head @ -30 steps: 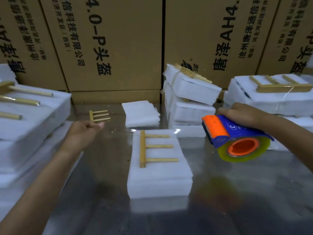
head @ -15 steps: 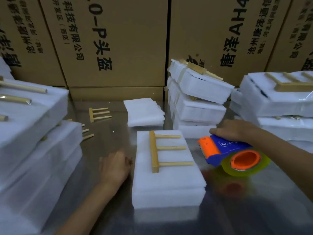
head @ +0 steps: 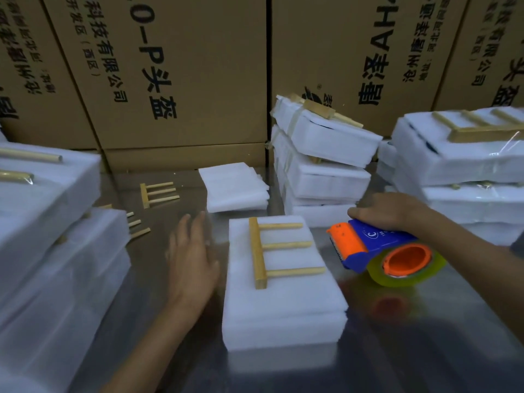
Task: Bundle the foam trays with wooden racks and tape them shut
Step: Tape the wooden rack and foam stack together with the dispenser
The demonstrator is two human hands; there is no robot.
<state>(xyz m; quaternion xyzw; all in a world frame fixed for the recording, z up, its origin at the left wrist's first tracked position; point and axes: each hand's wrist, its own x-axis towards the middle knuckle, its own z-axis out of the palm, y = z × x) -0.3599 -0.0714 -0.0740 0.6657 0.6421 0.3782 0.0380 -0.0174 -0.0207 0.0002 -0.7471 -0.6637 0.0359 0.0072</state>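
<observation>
Standing right by the shiny table (head: 425, 350) here. The stack of foam trays (head: 283, 302) sits between the two hands, with a wooden rack (head: 259, 251) lying flat on top, pegs pointing toward the right hand (head: 388, 212). That hand grips a blue-and-orange tape dispenser (head: 365, 248) just right of the stack. The left hand (head: 191, 256) is flat, fingers spread, just beside the stack's left edge; can't tell if it touches. Taped bundles (head: 323, 165) are piled beyond the right hand.
</observation>
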